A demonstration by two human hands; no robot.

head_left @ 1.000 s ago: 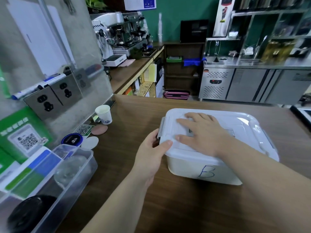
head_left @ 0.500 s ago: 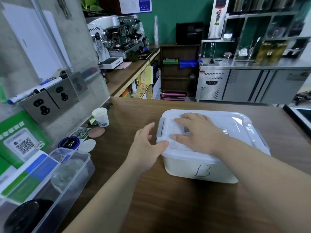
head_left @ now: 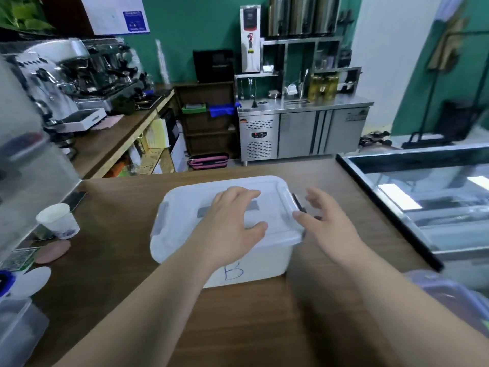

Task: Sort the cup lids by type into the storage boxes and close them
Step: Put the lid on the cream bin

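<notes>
A white storage box marked "B" stands on the wooden counter with its lid on. My left hand lies flat on top of the lid, fingers straight, over the grey handle. My right hand is at the box's right end, thumb against the lid's edge and fingers spread beside the right latch, which stands out from the box. The left latch lies down against the side. What the box holds is hidden.
A paper cup, a pink round lid and a white round lid lie at the left. A clear box sits at the lower left, a purple-lidded box at the lower right. A glass display case borders the right.
The view has swung right. My right hand left the lid's top and went to the right latch. My left hand left the left latch and now lies on the lid.
</notes>
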